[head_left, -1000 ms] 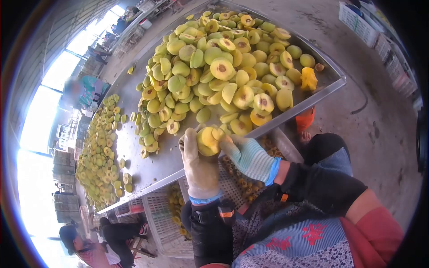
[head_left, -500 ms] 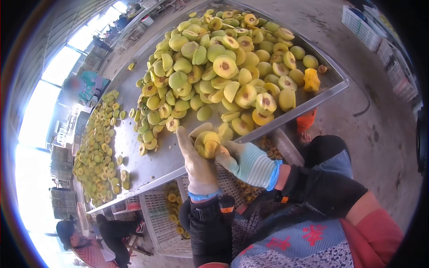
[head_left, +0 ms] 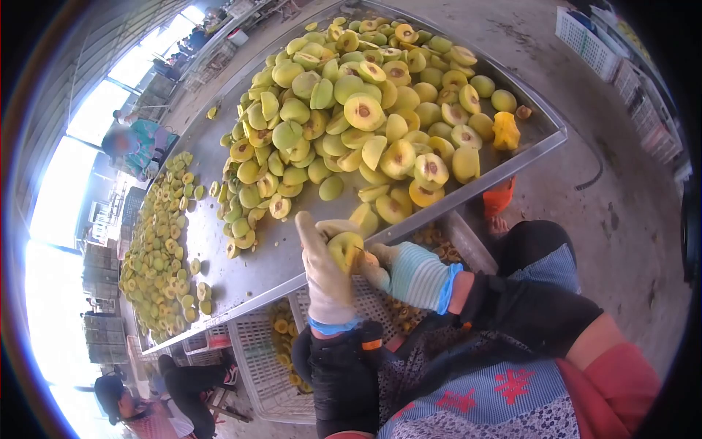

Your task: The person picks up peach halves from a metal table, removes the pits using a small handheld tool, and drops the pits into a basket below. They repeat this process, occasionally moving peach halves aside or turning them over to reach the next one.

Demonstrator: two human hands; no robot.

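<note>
My left hand (head_left: 325, 267), in a pale glove, holds a yellow-green peach half (head_left: 345, 252) just past the table's near edge. Its fingers wrap the fruit while one finger points up. My right hand (head_left: 406, 269), in a striped pale-blue and white glove, is closed beside the fruit, fingertips against its right side. Something small and brownish-orange shows at those fingertips; I cannot make out what it is. Beyond both hands a large heap of peach halves (head_left: 363, 112), some with brown centres showing, lies on the metal table (head_left: 245, 282).
A second heap of halves (head_left: 157, 260) covers the table's left part. Under the near edge stands a white plastic crate (head_left: 256, 366) with fruit pieces inside. A yellow star-shaped piece (head_left: 505, 132) lies at the right corner. Other people sit and stand to the left.
The peach half has turned in my left hand, so its cut hollow no longer faces me. My right hand has shifted slightly right and down, staying at the fruit.
</note>
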